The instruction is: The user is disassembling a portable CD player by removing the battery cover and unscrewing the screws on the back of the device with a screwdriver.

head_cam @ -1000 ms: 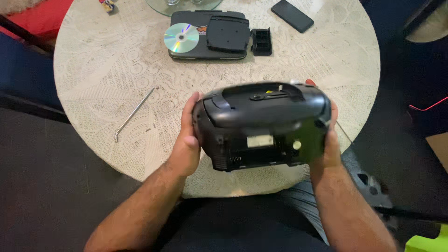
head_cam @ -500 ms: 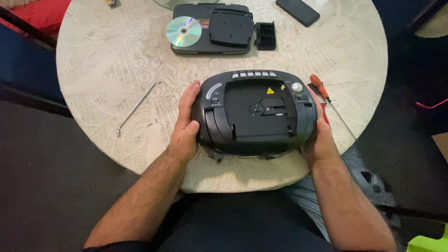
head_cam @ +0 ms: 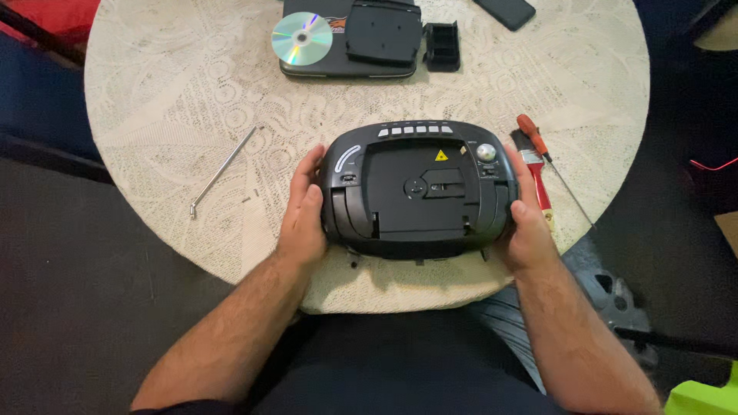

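A black portable disc player (head_cam: 419,188) rests on the round table (head_cam: 154,100) near its front edge, top side up, its disc bay uncovered. My left hand (head_cam: 304,215) grips the player's left end. Its right end is held by my right hand (head_cam: 526,223). A row of buttons runs along the player's far edge, and a silver knob sits at its upper right.
A thin metal antenna rod (head_cam: 221,170) lies to the left. A red-handled screwdriver (head_cam: 550,157) and a small paintbrush (head_cam: 536,173) lie to the right. Farther back are a shiny disc (head_cam: 301,38), a black lid panel (head_cam: 383,32), a small black cover (head_cam: 441,46) and a phone (head_cam: 506,11).
The player was tipped with its rear toward me; I have turned it flat, top side up, and set it on the table. Both hands stay on its ends.
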